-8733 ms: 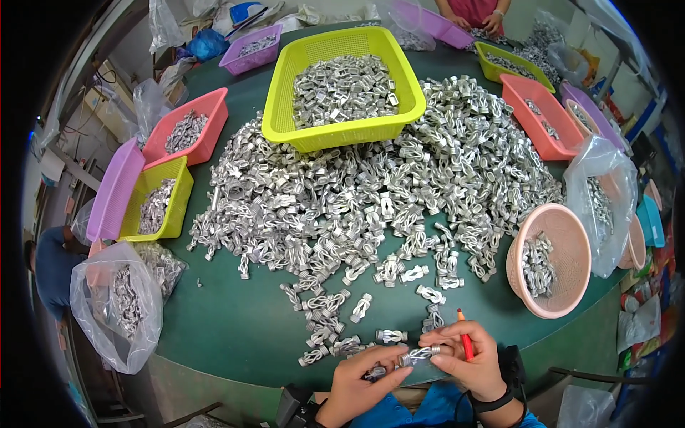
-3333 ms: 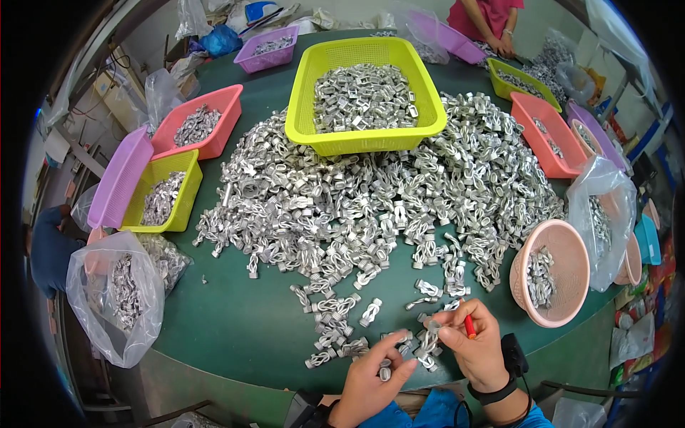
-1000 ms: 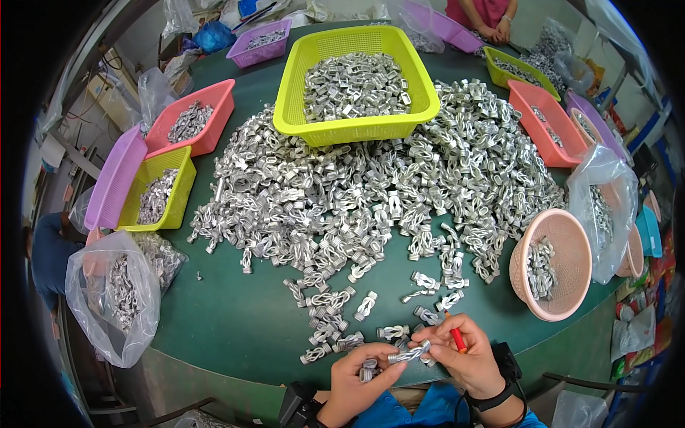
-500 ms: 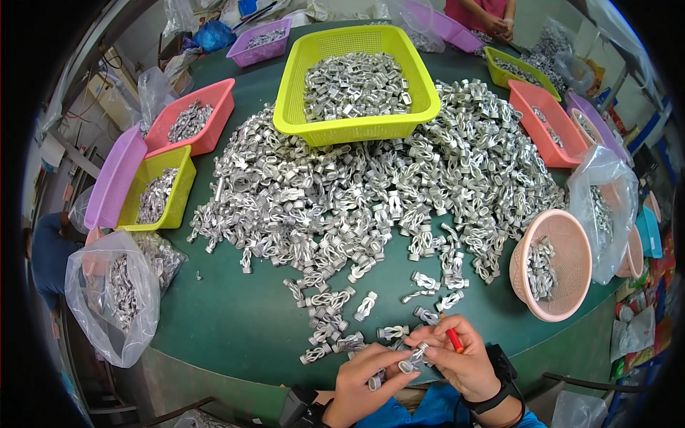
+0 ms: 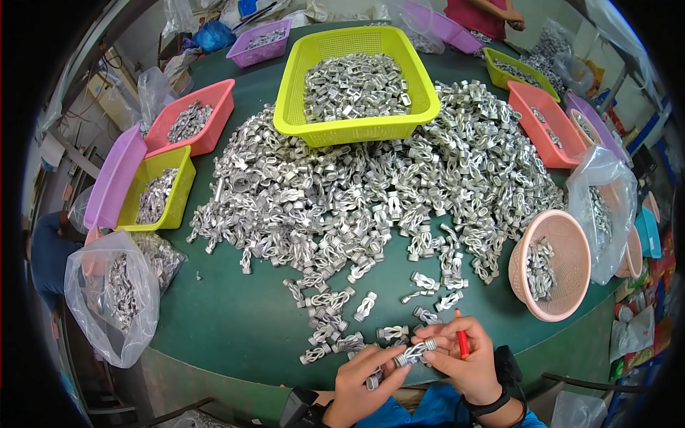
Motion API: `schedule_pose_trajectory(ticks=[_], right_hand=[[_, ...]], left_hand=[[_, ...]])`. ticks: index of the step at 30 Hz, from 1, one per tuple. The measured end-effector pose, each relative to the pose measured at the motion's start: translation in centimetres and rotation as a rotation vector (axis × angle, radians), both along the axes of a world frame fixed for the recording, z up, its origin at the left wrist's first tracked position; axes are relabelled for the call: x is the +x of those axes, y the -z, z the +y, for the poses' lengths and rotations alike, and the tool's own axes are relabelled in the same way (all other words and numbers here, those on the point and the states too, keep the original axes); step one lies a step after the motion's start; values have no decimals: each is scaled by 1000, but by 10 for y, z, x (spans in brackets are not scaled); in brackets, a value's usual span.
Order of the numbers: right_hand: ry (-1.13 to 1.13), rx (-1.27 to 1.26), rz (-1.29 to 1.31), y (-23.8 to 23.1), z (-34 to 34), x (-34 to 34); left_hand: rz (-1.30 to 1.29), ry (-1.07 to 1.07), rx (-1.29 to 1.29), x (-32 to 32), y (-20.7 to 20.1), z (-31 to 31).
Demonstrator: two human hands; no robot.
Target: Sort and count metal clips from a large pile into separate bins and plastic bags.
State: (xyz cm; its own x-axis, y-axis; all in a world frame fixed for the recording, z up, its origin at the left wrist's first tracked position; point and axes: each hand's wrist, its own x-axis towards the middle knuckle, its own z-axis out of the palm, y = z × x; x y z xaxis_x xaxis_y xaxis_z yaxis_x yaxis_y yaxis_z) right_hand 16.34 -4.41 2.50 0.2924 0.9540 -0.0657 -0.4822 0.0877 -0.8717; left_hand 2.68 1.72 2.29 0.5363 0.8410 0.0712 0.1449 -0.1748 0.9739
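My left hand (image 5: 362,385) and my right hand (image 5: 460,357) meet at the near edge of a green round table (image 5: 235,321). Together they pinch a small silver metal part (image 5: 416,351) between the fingertips. My right hand also holds a red pen (image 5: 462,342), pointing away from me. A second metal part (image 5: 372,381) sits under my left fingers. Just beyond my hands lie loose silver parts (image 5: 335,335), and a big heap of the same parts (image 5: 371,192) covers the middle of the table.
A yellow basket (image 5: 357,78) full of parts stands at the back. Pink, purple and yellow trays (image 5: 153,175) line the left edge; a clear bag of parts (image 5: 114,292) hangs at the left. A pink round basket (image 5: 553,264) and other trays sit right. Another person (image 5: 489,11) stands opposite.
My hands stayed at the table's near edge, turning the metal part between the fingers. The pen has tipped slightly more upright. The heap and the baskets have not moved.
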Motion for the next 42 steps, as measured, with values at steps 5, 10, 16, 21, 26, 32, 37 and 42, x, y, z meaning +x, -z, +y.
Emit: schedule_pose_trajectory(ticks=[5,10,16,21,26,32,37,42], right_hand=[[147,60,-546,-12,-5,-5],[79,80,-976,-22,-4,-4],[10,-6,-927,-24,-4,-2],[-16,21,-495,-29,-1,7],[226,-78,-1139,-6,34,27],[195,-145,-1384,6,45,29],[75,-304,-681,-8,24,25],[-100,-370,-273,-27,11,18]], left_hand=[[7,59,-103,6,9,0],[27,104,-126,10,12,1],[11,161,-116,9,10,3],[-236,300,-134,-2,12,5],[-714,270,-862,-7,6,2],[-746,175,-988,-13,-1,4],[-609,93,-808,-8,6,4],[-131,-2,-387,1,2,4]])
